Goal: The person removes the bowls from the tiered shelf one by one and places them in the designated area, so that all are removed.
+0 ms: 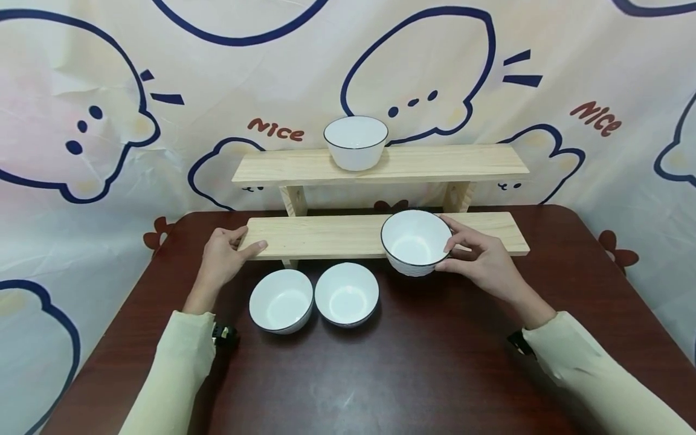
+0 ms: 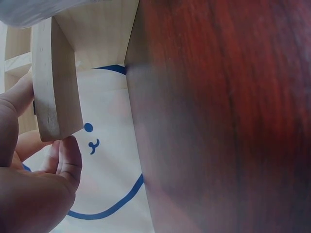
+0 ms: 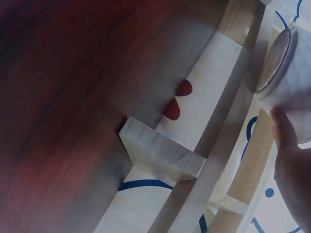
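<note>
My right hand (image 1: 481,257) grips the side of a white bowl (image 1: 414,241) with a dark rim, held at the front edge of the lower shelf board (image 1: 321,237). In the right wrist view this bowl (image 3: 294,82) shows its ribbed side and round foot, with a finger against it. At the lower board's left end, my left hand (image 1: 220,257) pinches the board between thumb and fingers; the left wrist view shows the board's end (image 2: 53,92) between them. Two similar bowls, one left (image 1: 281,301) and one right (image 1: 347,295), stand side by side on the table before the shelf.
Another white bowl (image 1: 356,145) stands on the upper shelf board (image 1: 451,162). Wooden uprights (image 1: 458,196) support the two-tier rack. The rack stands at the back of the dark red-brown table (image 1: 348,386), before a cloth backdrop (image 1: 228,78) with cartoon outlines.
</note>
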The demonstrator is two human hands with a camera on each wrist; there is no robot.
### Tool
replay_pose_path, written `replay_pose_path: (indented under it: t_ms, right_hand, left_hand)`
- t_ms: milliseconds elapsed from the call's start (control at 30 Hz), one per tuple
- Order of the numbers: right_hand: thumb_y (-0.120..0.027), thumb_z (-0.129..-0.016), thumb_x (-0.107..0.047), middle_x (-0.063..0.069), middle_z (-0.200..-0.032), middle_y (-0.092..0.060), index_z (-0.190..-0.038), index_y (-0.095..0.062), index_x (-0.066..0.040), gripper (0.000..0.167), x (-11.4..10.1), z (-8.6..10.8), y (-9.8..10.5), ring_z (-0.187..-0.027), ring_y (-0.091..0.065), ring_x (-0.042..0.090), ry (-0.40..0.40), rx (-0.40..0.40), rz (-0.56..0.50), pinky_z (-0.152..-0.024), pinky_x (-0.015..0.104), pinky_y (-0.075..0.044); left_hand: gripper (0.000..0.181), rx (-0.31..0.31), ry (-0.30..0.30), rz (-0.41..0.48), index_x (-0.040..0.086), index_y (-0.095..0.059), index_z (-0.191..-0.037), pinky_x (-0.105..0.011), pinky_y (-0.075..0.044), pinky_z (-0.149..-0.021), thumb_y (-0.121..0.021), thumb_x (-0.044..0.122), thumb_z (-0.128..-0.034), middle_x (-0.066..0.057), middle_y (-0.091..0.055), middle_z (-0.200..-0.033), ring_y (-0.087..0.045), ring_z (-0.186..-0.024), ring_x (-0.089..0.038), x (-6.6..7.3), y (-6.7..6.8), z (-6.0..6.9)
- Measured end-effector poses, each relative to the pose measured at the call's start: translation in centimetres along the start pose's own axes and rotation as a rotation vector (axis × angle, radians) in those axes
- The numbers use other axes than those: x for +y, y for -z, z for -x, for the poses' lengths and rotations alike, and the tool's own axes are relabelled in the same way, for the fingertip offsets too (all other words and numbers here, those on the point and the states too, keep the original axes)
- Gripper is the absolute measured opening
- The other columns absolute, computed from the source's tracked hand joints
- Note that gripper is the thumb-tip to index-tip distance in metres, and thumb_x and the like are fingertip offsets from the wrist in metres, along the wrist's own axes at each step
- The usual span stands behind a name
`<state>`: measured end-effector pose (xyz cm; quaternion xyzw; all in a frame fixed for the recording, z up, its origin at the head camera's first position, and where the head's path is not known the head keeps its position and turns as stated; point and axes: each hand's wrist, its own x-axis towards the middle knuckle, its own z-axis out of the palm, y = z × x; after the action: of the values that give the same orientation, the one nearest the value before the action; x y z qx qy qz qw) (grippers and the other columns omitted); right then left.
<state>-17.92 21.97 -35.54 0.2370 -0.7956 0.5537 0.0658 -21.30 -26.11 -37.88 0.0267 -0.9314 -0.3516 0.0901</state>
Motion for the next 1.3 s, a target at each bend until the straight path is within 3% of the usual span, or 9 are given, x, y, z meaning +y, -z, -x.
replay_pose_path:
  t_ms: [233, 600, 933, 1300]
  right_hand:
    - [-0.086, -0.076, 0.006, 0.015, -0.152, -0.048, -0.088, -0.068, -0.004, 0.024, 0.4, 0.5, -0.1, -0.139, -0.043, 0.038, 0.018, -0.021, -0.006, -0.088, 0.022, -0.052]
    - [-0.085, -0.074, 0.01, 0.019, -0.151, -0.048, -0.088, -0.068, -0.004, 0.027, 0.6, 1.5, 0.0, -0.129, -0.053, 0.012, 0.027, -0.065, -0.055, -0.087, 0.025, -0.053]
    - [-0.086, -0.072, 0.009, 0.02, -0.15, -0.048, -0.089, -0.068, -0.007, 0.03, 0.5, 1.9, 0.2, -0.13, -0.051, 0.012, 0.028, -0.112, -0.06, -0.088, 0.025, -0.053]
    - [-0.086, -0.072, 0.01, 0.024, -0.148, -0.049, -0.089, -0.067, -0.008, 0.032, 1.1, 2.3, 0.0, -0.13, -0.051, 0.013, 0.055, -0.173, -0.071, -0.088, 0.027, -0.053]
  left_hand:
    - [0.068, 0.005, -0.022, -0.01, -0.012, -0.05, -0.141, -0.037, -0.041, -0.073, -0.078, 0.028, -0.0925, -0.025, -0.047, -0.111, -0.044, -0.098, -0.032, -0.1, 0.1, 0.0]
    - [0.068, -0.01, -0.017, -0.013, -0.01, -0.05, -0.142, -0.037, -0.039, -0.073, -0.078, 0.029, -0.0926, -0.025, -0.047, -0.112, -0.043, -0.097, -0.031, 0.0, -0.2, -0.1]
    - [0.069, 0.001, -0.016, -0.006, -0.01, -0.05, -0.142, -0.037, -0.039, -0.072, -0.077, 0.031, -0.093, -0.025, -0.047, -0.113, -0.043, -0.097, -0.031, -0.1, 0.0, -0.1]
    - [0.07, 0.017, 0.037, 0.007, -0.011, -0.047, -0.144, -0.04, -0.046, -0.079, -0.074, 0.03, -0.095, -0.028, -0.045, -0.121, -0.051, -0.106, -0.037, 0.3, -0.2, 0.6]
